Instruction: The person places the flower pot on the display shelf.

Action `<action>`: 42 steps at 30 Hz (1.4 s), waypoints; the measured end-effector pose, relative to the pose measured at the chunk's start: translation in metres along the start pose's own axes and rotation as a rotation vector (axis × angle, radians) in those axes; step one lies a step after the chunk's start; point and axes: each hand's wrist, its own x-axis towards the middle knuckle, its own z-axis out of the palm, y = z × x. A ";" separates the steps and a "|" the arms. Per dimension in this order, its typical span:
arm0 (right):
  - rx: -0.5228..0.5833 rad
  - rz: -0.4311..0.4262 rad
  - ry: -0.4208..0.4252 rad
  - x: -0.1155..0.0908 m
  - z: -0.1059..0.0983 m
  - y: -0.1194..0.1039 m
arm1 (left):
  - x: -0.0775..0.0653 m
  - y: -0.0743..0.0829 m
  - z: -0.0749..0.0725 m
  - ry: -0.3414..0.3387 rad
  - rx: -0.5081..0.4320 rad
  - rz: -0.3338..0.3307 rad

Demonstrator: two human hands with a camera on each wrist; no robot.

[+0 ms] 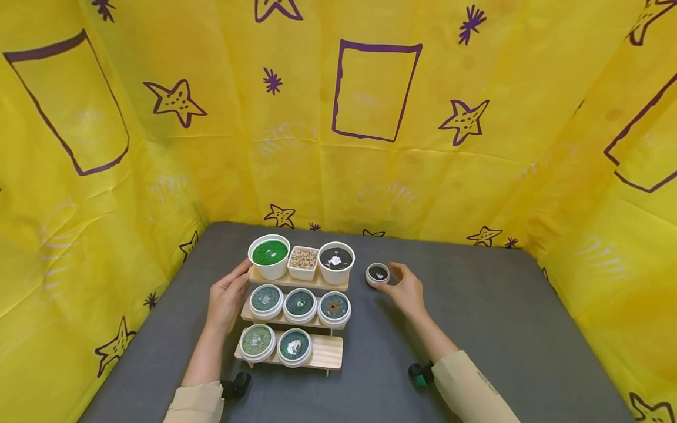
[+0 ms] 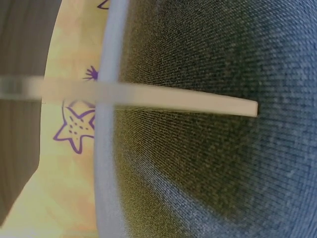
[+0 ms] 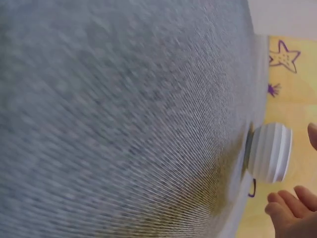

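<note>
In the head view, a three-tier wooden stand (image 1: 327,351) carries several white cups with green, teal and dark contents. My left hand (image 1: 227,298) holds the left end of its top shelf, beside the large cup of bright green (image 1: 270,254). A wooden bar (image 2: 198,100) of the stand crosses the left wrist view, where no fingers show. Right of the stand, a small ribbed white cup (image 1: 378,275) with dark contents stands on the table. Thumb and fingers of my right hand (image 1: 406,292) are spread around that cup; the right wrist view shows a gap between them and the cup (image 3: 270,152).
The top shelf also bears a square dish of beige bits (image 1: 304,262) and a large cup of dark contents (image 1: 336,262). The bottom shelf has two cups and bare wood at its right. Yellow cloth (image 1: 370,170) walls surround the grey table (image 1: 476,317).
</note>
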 end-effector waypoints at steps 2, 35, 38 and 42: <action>-0.004 0.020 -0.027 0.004 0.000 0.001 | 0.000 0.000 0.000 0.002 -0.007 0.003; -0.027 0.011 -0.096 0.020 0.006 0.006 | 0.000 0.001 0.002 0.007 -0.027 0.004; -0.036 0.004 -0.093 0.020 0.007 0.007 | 0.000 0.001 0.002 0.008 -0.024 0.001; -0.065 -0.013 -0.088 0.021 0.008 0.009 | 0.000 0.001 0.002 0.004 -0.026 -0.002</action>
